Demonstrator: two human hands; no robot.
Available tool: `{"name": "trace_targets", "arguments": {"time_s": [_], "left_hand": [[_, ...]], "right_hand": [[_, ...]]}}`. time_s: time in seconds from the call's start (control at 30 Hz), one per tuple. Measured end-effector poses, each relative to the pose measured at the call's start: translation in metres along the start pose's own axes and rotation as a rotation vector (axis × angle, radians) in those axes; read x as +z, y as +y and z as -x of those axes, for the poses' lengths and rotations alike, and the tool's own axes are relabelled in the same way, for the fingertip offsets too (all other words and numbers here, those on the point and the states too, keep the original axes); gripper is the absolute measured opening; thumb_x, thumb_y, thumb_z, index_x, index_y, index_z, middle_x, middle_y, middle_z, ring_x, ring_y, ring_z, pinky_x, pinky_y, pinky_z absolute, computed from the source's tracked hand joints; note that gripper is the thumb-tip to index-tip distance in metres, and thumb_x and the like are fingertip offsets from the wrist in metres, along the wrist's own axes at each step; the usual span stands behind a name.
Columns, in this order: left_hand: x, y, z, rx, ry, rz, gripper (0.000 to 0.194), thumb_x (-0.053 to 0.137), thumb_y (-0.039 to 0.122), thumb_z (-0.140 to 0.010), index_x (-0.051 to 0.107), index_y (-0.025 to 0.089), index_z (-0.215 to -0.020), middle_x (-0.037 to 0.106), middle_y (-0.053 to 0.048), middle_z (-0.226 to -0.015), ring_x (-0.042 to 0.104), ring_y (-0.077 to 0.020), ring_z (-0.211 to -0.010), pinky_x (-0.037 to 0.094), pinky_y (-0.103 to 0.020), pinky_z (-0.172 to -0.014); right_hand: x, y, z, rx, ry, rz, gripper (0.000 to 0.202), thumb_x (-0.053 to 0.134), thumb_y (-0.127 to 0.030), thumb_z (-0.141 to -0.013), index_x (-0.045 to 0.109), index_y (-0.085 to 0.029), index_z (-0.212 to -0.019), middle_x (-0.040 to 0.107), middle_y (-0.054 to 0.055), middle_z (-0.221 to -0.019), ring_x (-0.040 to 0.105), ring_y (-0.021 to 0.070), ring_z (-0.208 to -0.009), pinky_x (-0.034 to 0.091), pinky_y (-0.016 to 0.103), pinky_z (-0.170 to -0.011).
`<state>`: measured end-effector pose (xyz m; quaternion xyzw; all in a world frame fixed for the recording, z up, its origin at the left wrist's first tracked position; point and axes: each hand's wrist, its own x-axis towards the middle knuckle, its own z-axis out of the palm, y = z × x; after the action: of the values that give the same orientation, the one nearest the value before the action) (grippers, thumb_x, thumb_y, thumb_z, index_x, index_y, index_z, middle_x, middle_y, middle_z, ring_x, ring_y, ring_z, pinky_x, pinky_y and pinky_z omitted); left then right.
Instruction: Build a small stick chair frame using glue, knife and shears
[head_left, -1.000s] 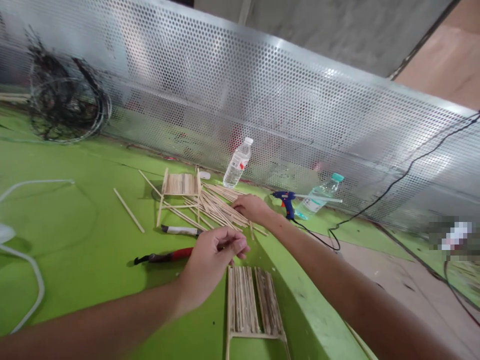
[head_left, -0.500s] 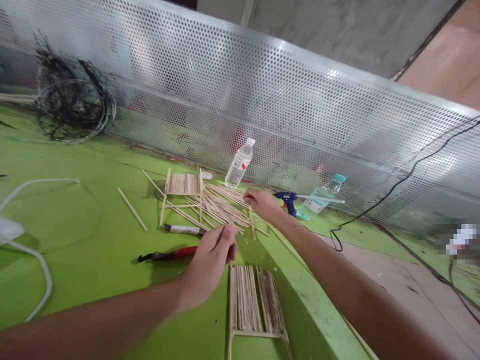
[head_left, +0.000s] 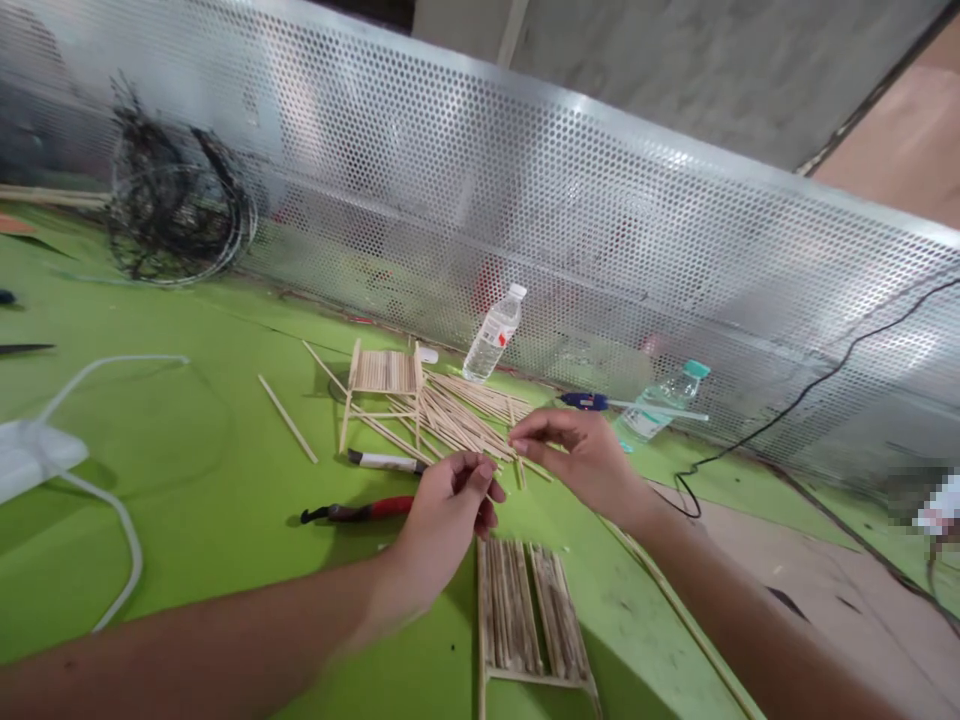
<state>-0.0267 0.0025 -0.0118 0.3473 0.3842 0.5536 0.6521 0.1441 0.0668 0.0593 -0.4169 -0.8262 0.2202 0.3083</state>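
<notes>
My left hand (head_left: 446, 515) is closed in a pinch above the green table, just beyond a flat panel of wooden sticks (head_left: 511, 610) that has a gap between two groups of slats. Whatever its fingers hold is too small to make out. Close by on the right, my right hand (head_left: 577, 460) pinches thumb and fingers together, and its contents cannot be made out either. A pile of loose wooden sticks (head_left: 465, 412) lies beyond both hands. Beside the pile stands a small stick-built chair (head_left: 386, 372). The blue glue gun (head_left: 585, 401) is partly hidden behind my right hand.
Red-handled pliers (head_left: 386, 508) and a white-handled cutter (head_left: 386, 461) lie left of my hands. Two water bottles (head_left: 495, 335) stand or lean near the perforated metal screen (head_left: 420, 190). A wire coil (head_left: 180, 210) sits back left; a white cable (head_left: 124, 510) loops at left.
My right hand has drawn back from over the stick pile toward my left hand and now covers the glue gun's handle. The whole view has shifted slightly.
</notes>
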Motion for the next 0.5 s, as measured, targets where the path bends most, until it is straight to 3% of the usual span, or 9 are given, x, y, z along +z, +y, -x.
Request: {"name": "trace_targets", "arguments": {"time_s": [0.17,0.3,0.5], "left_hand": [[0.0,-0.002,0.006,-0.115,-0.038,0.068,0.018,0.054,0.022,-0.101,0.068,0.011,-0.104,0.076,-0.009,-0.093,0.068,-0.0135,-0.07,0.053,-0.027,-0.065],[0.002,0.004,0.011,-0.159,-0.063,0.136,0.033,0.042,0.027,-0.107,0.07,0.01,-0.099,0.077,-0.011,-0.094,0.07,-0.0157,-0.074,0.054,-0.029,-0.069],[0.004,0.007,0.012,-0.194,-0.065,0.178,0.038,0.043,0.033,-0.108,0.071,0.01,-0.096,0.074,-0.01,-0.089,0.069,-0.0172,-0.079,0.055,-0.031,-0.076]], "right_hand": [[0.006,-0.03,0.025,-0.012,-0.052,0.056,0.011,0.071,-0.018,-0.09,0.08,-0.024,-0.086,0.079,0.0,-0.08,0.073,0.0143,-0.073,0.056,0.025,-0.066],[0.009,-0.026,0.029,-0.071,-0.085,0.181,0.024,0.068,-0.003,-0.086,0.081,-0.023,-0.087,0.081,0.0,-0.086,0.075,0.0144,-0.077,0.059,0.026,-0.07],[0.01,-0.017,0.035,-0.173,-0.075,0.204,0.032,0.063,-0.002,-0.089,0.083,-0.024,-0.099,0.084,0.0,-0.096,0.078,0.0146,-0.084,0.062,0.026,-0.075]]}}
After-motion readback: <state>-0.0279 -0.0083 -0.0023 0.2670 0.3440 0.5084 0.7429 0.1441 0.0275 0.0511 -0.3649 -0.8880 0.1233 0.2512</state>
